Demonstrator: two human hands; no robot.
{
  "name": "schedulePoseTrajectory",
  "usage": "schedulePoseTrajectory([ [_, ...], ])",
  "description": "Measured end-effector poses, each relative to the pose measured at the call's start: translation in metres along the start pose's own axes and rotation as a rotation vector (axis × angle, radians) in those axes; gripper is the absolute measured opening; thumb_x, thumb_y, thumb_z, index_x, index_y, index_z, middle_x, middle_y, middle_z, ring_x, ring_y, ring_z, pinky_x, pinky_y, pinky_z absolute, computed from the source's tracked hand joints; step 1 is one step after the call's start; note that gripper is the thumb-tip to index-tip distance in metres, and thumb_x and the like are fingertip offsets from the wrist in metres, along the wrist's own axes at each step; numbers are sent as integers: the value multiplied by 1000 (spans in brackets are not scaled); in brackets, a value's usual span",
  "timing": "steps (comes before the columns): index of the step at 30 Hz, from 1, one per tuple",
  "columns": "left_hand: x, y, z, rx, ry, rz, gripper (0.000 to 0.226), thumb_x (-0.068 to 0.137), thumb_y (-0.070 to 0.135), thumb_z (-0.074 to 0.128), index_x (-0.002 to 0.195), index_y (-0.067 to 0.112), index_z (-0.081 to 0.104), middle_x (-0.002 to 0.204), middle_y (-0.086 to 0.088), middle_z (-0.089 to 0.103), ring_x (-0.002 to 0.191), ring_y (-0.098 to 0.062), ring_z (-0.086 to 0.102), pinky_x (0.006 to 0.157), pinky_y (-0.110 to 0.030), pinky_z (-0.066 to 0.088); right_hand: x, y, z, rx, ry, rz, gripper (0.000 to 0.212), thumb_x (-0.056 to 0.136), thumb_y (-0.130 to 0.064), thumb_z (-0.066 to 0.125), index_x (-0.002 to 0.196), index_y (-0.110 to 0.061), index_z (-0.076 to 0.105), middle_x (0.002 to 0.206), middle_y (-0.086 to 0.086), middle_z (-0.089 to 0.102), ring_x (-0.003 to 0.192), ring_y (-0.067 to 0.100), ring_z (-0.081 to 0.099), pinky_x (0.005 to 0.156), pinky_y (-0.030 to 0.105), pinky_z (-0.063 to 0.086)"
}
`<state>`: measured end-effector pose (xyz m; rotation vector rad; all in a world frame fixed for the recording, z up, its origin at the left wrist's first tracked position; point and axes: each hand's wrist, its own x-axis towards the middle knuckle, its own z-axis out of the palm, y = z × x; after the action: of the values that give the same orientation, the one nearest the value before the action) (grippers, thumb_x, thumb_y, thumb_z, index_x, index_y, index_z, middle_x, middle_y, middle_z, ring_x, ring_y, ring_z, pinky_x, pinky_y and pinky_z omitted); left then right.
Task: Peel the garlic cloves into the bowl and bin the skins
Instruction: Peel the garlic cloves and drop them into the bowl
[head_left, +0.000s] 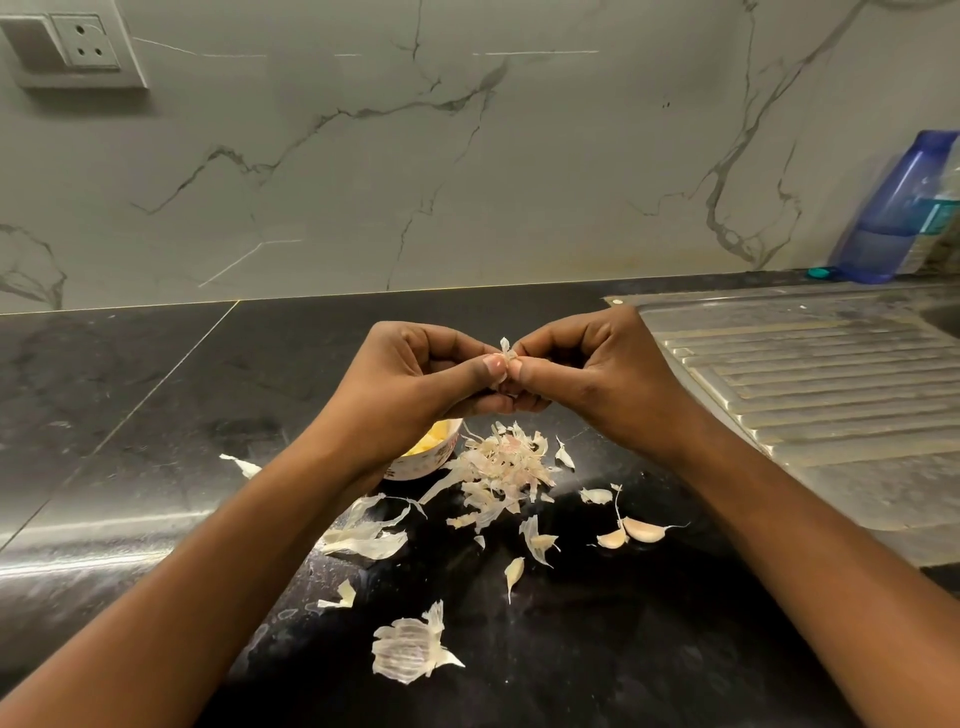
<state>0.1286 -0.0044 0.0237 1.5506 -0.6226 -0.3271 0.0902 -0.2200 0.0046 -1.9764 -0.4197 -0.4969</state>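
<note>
pinching one garlic clove (505, 352) between them, the left hand (415, 376) and the right hand (587, 376) meet above the tabletop (156, 426), fingers curled in and thumbs tip to tip, with a flake of skin sticking up from the pinch. the clove is mostly hidden, so how much skin remains cannot be told. to do this well, steady the clove with the left and let the right thumbnail lift the papery edge and strip it off whole, lightly enough not to bruise the flesh. the bowl (423, 460), half hidden under the left wrist, sits just below for the drop. the heap of skins (501, 467) lies beside it, and unpeeled cloves (631, 534) lie near the right forearm. no bin shows.
</note>
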Motion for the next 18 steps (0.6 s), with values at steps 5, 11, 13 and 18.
schedulePoseTrajectory([
  [5, 1, 2, 1, -84, 9, -38, 18, 95, 5, 65, 110, -1, 74, 100, -17, 80, 93, -27, 80, 76, -24, 64, 0, -3, -1, 31, 15, -2, 33, 87, -34, 75, 102, -4, 82, 86, 6, 80, 75, 23, 78, 67, 28, 64],
  [11, 1, 2, 1, -85, 18, -25, 18, 99, 3, 61, 111, 0, 73, 99, -17, 80, 91, -26, 80, 74, -22, 64, 0, -1, -3, 53, 20, 21, 15, 95, -13, 76, 103, -1, 81, 88, 9, 80, 76, 24, 79, 67, 28, 64],
  [13, 2, 1, 0, -70, 31, -11, 18, 100, 2, 59, 110, 2, 74, 99, -16, 80, 89, -24, 80, 74, -22, 64, 0, -2, -4, 68, 42, 34, 10, 96, -7, 74, 102, -3, 81, 90, 8, 81, 78, 24, 79, 67, 27, 64],
  [18, 2, 1, 1, -84, 8, -12, 22, 96, 11, 64, 113, 4, 74, 100, -16, 80, 91, -27, 80, 74, -23, 64, 1, -2, -6, 43, 51, 40, 9, 96, -8, 75, 101, -4, 81, 89, 7, 81, 76, 24, 79, 66, 27, 64],
])
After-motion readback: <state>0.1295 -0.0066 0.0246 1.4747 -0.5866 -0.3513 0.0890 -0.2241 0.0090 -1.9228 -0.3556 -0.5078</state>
